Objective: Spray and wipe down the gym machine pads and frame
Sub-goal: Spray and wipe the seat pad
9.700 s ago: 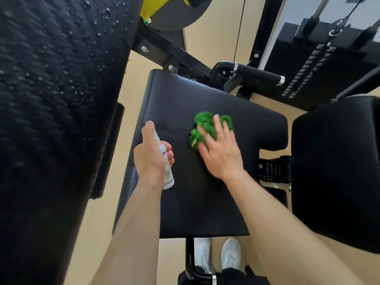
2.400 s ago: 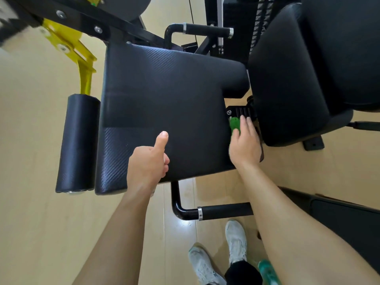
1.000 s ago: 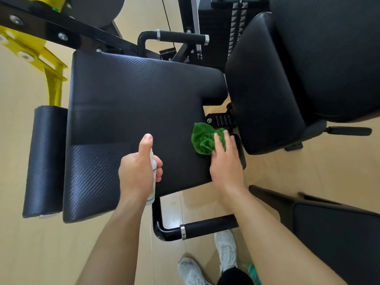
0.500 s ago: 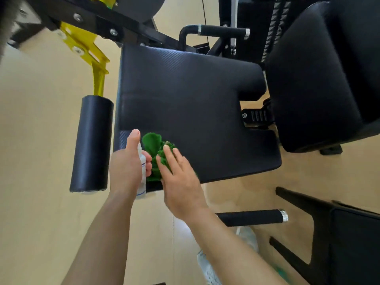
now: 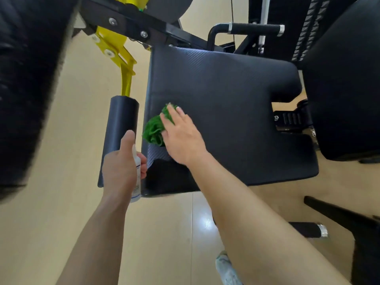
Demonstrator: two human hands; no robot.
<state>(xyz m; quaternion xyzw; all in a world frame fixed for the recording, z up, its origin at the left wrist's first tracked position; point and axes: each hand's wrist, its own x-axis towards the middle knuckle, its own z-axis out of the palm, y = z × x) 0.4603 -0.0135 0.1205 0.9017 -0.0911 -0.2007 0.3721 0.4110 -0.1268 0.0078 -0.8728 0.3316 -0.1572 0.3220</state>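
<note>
Wiping in progress: right hand (image 5: 181,138) presses flat on cloth (image 5: 154,129) at seat pad (image 5: 226,112), left edge. Left hand (image 5: 121,169), beside it, grips bottle (image 5: 137,177). Roller (image 5: 119,128), frame (image 5: 131,27) likely remain.

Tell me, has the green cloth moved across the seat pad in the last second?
Yes. The green cloth, under the right hand, has gone from the seat pad's right edge to its left edge, next to the roller pad.

Right hand (image 5: 183,138) flat, fingers extended, palm down; left hand (image 5: 121,167) fisted, thumb raised; both forearms outstretched.
</note>
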